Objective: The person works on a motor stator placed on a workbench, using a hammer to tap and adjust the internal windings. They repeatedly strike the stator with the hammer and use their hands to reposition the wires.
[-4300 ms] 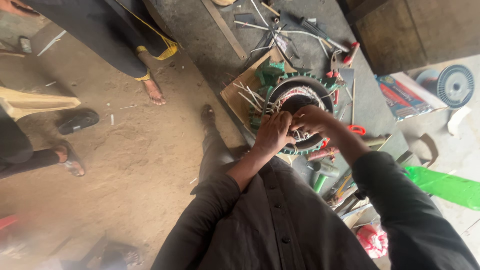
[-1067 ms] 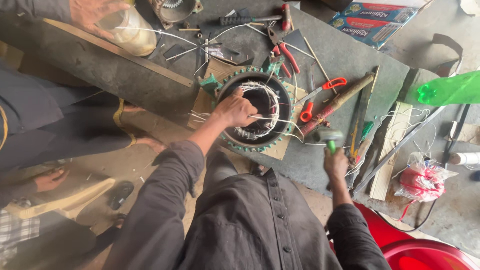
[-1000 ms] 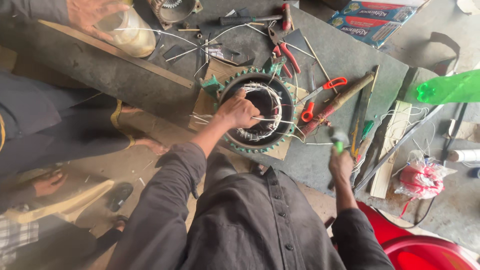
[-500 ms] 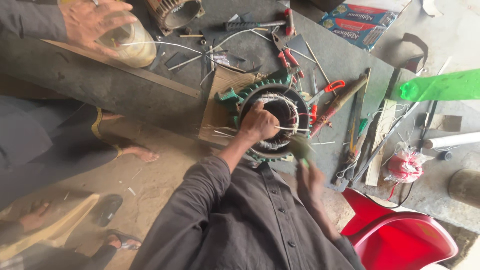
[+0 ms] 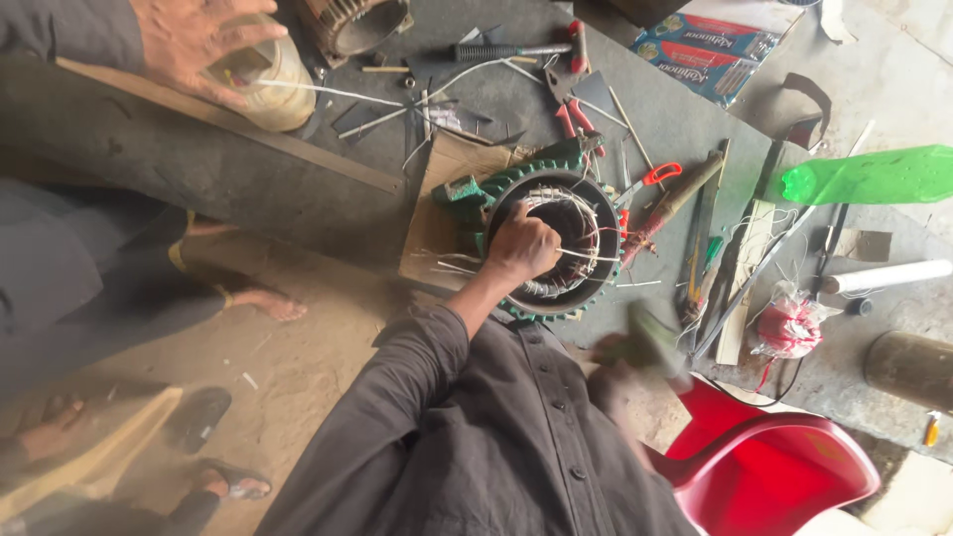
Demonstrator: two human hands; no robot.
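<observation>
A green motor stator with pale copper windings lies on a piece of cardboard on the grey work surface. My left hand is a fist inside the stator's bore, pressed on the windings, with a thin pale strip sticking out of it to the right. My right hand is blurred just below the stator's lower right rim. It grips a green-handled tool, whose kind I cannot make out.
Another person's hand rests on a pale plastic jar at the top left; their bare foot is at left. Pliers, an orange-handled tool and rods lie right of the stator. A green bottle and red chair are at right.
My right hand has come in from the tools on the right to the stator's lower right rim, carrying the green-handled tool. My left hand stays in the bore.
</observation>
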